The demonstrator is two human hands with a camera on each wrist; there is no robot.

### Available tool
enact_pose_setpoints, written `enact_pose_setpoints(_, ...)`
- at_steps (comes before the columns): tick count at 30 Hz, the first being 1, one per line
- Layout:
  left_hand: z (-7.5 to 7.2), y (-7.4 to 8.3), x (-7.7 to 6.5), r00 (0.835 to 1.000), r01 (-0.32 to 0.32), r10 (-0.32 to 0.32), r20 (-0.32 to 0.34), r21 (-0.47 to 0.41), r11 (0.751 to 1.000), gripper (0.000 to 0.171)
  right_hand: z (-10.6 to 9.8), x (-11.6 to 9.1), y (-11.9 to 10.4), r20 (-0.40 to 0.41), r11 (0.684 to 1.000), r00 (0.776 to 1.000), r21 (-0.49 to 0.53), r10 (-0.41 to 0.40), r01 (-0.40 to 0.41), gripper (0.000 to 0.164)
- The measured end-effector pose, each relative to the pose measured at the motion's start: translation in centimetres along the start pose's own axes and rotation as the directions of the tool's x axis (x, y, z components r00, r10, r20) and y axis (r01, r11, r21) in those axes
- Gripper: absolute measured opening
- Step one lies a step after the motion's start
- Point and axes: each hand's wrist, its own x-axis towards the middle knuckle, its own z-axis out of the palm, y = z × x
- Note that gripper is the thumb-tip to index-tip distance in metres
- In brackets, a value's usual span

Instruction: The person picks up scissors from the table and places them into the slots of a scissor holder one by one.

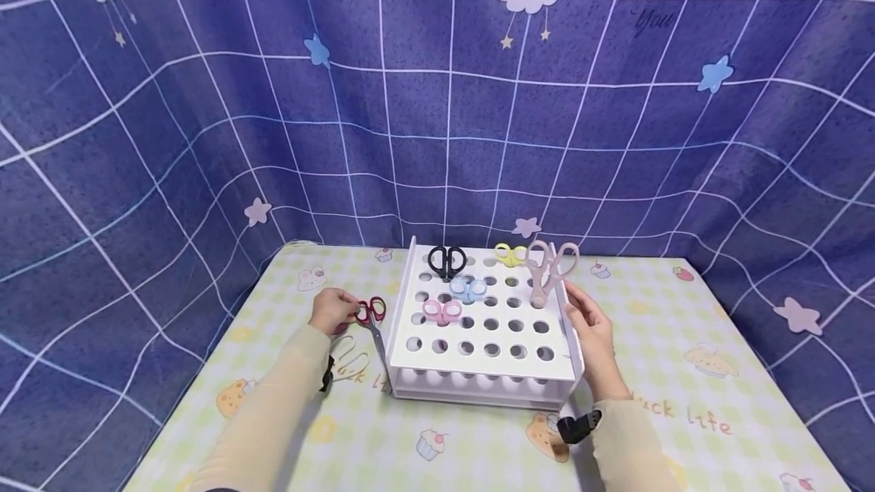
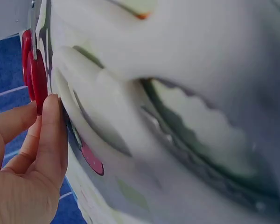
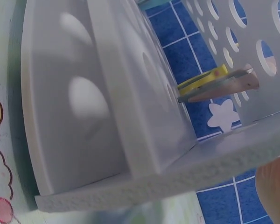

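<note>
My left hand (image 1: 333, 310) pinches a red handle loop of a pair of scissors (image 1: 371, 311) just left of the white perforated rack (image 1: 492, 363). The blades slant down beside the rack's left panel. In the left wrist view, thumb and fingertips meet at the red handles (image 2: 37, 79). At the rack's right panel, my right hand (image 1: 593, 336) grips the edge, thumb at the rim. Standing in the rack holes are black scissors (image 1: 447, 263), yellow scissors (image 1: 510, 253), light blue scissors (image 1: 468, 289), pink scissors (image 1: 442, 312) and larger pale pink scissors (image 1: 547, 272).
Whitish looped handles (image 1: 352, 361) lie on the tablecloth by my left wrist; large, blurred white loops (image 2: 102, 107) fill much of the left wrist view. The patterned tablecloth (image 1: 383, 446) covers the table. A blue gridded curtain (image 1: 424, 105) hangs behind and at both sides.
</note>
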Motion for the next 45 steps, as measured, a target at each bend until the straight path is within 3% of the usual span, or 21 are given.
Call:
enact_pose_setpoints(4,-0.4,0.1,0.0,1.000,0.015,-0.014,0.016,-0.019,1.000,0.020,-0.1,-0.2,0.2,-0.018,1.000,1.000,0.000,0.014,-0.014,0.042)
enact_pose_setpoints(15,-2.4,1.7,-0.4,0.996,-0.080,0.084,0.024,-0.127,0.989,0.025,0.0,0.1,0.3,-0.004,1.000,1.000,-0.001,0.020,-0.020,0.042)
enact_pose_setpoints(25,-4.4,4.1,-1.2,0.988,-0.133,0.152,0.034,-0.326,0.936,0.035,0.2,0.2,0.1,-0.006,0.999,1.000,-0.025,0.029,-0.029,0.042)
enact_pose_setpoints(33,-4.8,5.6,-1.2,0.979,-0.151,0.186,0.078,-0.333,0.931,0.034,0.2,0.1,0.1,-0.016,1.000,1.000,-0.003,0.022,-0.022,0.042)
enact_pose_setpoints(41,-5.4,7.2,-1.1,0.965,-0.214,0.251,0.070,-0.335,0.917,0.032,0.3,0.1,0.0,-0.013,1.000,1.000,-0.008,0.023,-0.024,0.041)
enact_pose_setpoints(45,-5.8,7.9,-1.0,0.964,-0.213,0.255,0.071,-0.365,0.906,0.033,0.3,0.0,-0.2,-0.022,0.999,0.999,-0.016,0.031,-0.032,0.041)
